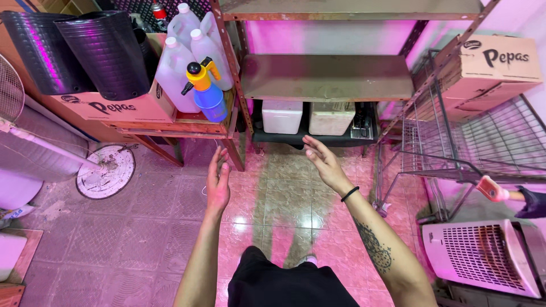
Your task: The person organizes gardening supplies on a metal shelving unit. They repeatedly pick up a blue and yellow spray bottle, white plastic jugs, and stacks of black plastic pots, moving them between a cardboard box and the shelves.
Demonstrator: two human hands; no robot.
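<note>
Left hand and right hand both open, empty, raised above tiled floor. Nearest: blue-yellow spray bottle upright on shelf edge, within easy reach, beside 4 white jugs.

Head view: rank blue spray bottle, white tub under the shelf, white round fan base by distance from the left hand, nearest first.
Measured from the left hand, open and empty:
1. Blue spray bottle, yellow pump top, on the wooden ledge above the hand.
2. White tub, on the bottom shelf, up and to the right.
3. White round fan base, on the floor to the left.
</note>
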